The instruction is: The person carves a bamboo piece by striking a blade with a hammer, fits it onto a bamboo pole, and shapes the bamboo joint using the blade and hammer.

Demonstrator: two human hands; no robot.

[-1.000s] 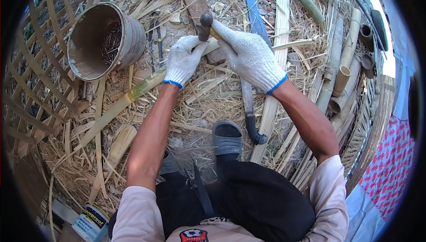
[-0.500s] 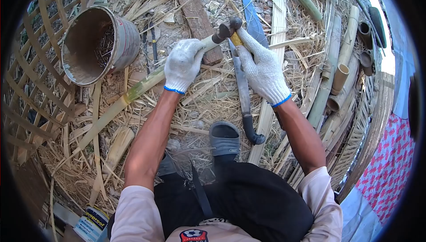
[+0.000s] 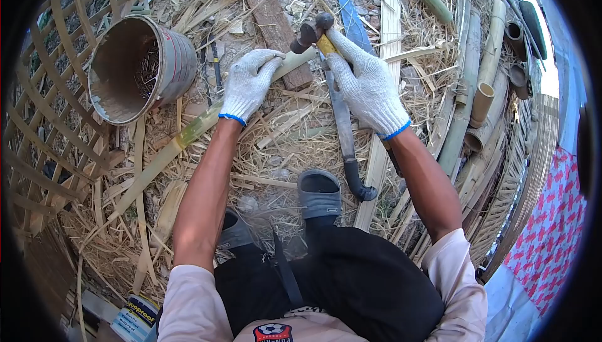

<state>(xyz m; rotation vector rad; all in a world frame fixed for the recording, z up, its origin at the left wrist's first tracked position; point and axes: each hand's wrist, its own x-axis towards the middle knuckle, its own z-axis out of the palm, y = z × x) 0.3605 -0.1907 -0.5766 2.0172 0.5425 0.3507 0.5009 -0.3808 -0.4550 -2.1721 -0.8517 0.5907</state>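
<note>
My left hand [image 3: 248, 85], in a white knit glove, is closed around a pale split bamboo strip [image 3: 162, 158], its index finger stretched along the top. The strip slants from the lower left up to a cut end just beyond my fingers. My right hand [image 3: 367, 88], gloved too, grips a hammer [image 3: 327, 45] by its yellow handle near the dark metal head. That head hovers close to the strip's cut end, apart from it. Below my right hand, a long blade [image 3: 342, 125] with a black hooked handle lies on the ground.
A dirty bucket [image 3: 177, 66] with nails inside lies tilted at left, beside a woven bamboo lattice [image 3: 53, 66]. A wooden plank [image 3: 266, 16] and a blue saw blade [image 3: 352, 19] lie ahead. Bamboo poles [image 3: 461, 110] line the right. Shavings cover the ground around my shoes [image 3: 320, 194].
The hammer head has lifted off the bamboo's end and moved slightly left and up. My left hand has slid a little left along the strip, its index finger straighter.
</note>
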